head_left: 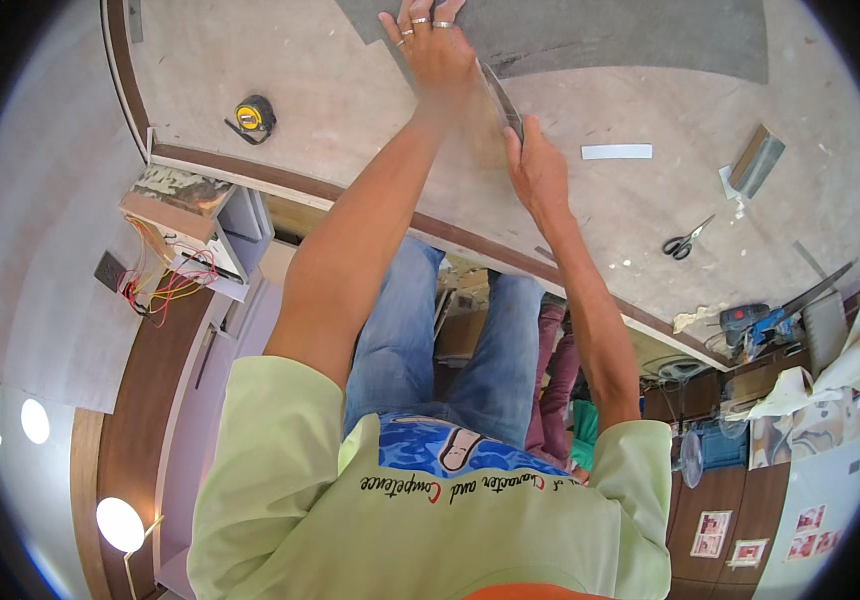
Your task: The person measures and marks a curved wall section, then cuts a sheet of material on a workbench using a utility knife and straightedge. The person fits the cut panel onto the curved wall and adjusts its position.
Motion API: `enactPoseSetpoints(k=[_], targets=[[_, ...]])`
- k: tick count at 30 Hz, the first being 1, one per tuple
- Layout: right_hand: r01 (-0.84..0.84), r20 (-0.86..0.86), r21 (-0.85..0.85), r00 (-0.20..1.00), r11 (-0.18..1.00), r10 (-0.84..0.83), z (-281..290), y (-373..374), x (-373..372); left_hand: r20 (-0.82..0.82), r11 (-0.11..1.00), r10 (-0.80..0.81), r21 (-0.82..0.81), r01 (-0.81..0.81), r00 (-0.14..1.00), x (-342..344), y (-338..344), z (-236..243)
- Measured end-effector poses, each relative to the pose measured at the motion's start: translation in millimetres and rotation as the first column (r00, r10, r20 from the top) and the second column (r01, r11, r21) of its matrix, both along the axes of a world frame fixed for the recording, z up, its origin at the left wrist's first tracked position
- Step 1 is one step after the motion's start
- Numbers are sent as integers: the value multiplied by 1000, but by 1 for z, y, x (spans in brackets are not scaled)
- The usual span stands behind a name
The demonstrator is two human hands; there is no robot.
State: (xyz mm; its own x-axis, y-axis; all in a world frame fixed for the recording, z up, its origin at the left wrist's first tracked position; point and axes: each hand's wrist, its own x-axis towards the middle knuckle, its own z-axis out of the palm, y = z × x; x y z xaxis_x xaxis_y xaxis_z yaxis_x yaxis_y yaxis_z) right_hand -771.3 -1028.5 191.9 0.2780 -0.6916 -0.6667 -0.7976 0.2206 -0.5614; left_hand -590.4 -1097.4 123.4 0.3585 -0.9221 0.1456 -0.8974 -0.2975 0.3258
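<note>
A large dark grey sheet (640,40) with a cut-out edge lies on the pale worktop (350,90) at the far side. My left hand (435,55), with rings on its fingers, rests at the sheet's left part, fingers stretched out and apart; the fingertips run toward the top edge of the view. To its right, my right hand (540,170) is closed on the near end of a thin, dark grey strip (500,97). The strip stands tilted, its far end close to my left wrist. Whether it is a blade or an offcut of the sheet I cannot tell.
On the worktop lie a yellow and black tape measure (254,117), a white strip (617,152), a block (756,163) and scissors (687,240). A power tool (743,318) and a saw (815,290) sit at right. Loose wires (165,285) hang from a cabinet at left.
</note>
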Motion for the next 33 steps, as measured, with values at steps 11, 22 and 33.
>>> enactPoseSetpoints(k=[11,22,33], targets=[[7,-44,-11,999,1000,-8,-2,6,9,-6,1000,2,10,-2,1000,-2,-1,4],[14,30,-54,999,998,-13,-1,16,-13,-15,999,11,-34,-11,1000,-3,-3,3],[53,85,-101,995,993,-44,-8,6,-3,1,1000,-2,-15,2,1000,1,1,-4]])
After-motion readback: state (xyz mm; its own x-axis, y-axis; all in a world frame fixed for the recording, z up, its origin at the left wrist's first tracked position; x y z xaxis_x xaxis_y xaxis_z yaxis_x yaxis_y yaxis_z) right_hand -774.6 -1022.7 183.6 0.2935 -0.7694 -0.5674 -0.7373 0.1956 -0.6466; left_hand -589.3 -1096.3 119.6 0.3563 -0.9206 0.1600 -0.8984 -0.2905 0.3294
